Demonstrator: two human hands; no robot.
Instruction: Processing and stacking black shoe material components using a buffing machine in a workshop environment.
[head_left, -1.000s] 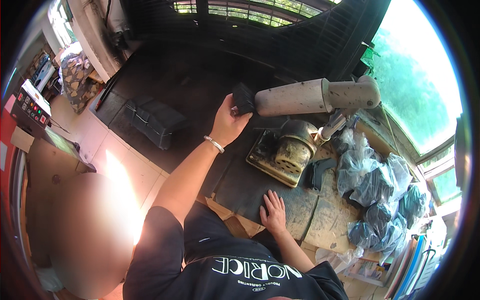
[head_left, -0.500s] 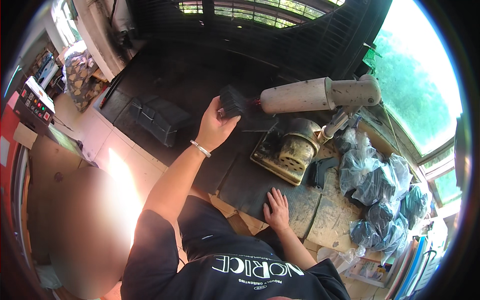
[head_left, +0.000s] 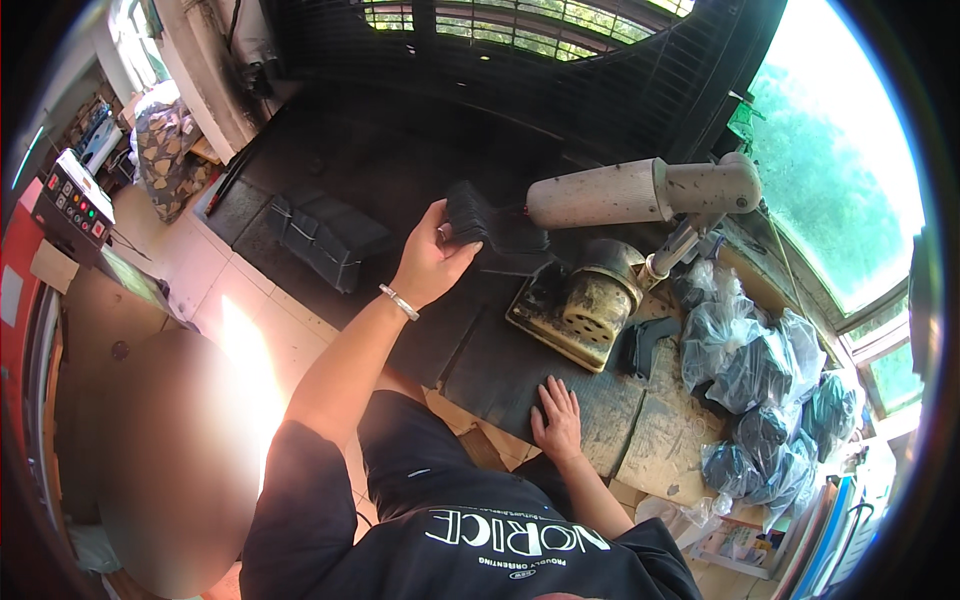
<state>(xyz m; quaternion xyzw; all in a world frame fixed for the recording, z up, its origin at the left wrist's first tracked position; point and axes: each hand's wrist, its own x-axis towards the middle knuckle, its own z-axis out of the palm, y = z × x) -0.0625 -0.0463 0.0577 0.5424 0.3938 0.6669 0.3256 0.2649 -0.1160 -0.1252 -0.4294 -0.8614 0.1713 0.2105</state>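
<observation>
My left hand [head_left: 436,262], wearing a silver bracelet, is closed on the near end of a stack of thin black strips [head_left: 480,220]. The strips curve rightward, and their far end lies just below and before the nozzle of a grey hot-air blower [head_left: 598,194]. What the strips are made of I cannot tell. My right hand [head_left: 558,418] lies flat on the near edge of the dark workbench [head_left: 490,378], fingers apart, holding nothing. Beyond it stands the blower's soot-stained yellowish metal base [head_left: 590,310].
A tied bundle of black pieces [head_left: 330,240] lies on the bench at left. Right of the base sit a black curved piece [head_left: 648,345] and several plastic bags of dark items [head_left: 750,370]. A control box with buttons [head_left: 75,205] stands far left. A dark grille [head_left: 480,70] closes the back.
The stack in my left hand has swung lower and spread out to the right under the nozzle; less of the red glow shows there. My right hand stays in place on the bench.
</observation>
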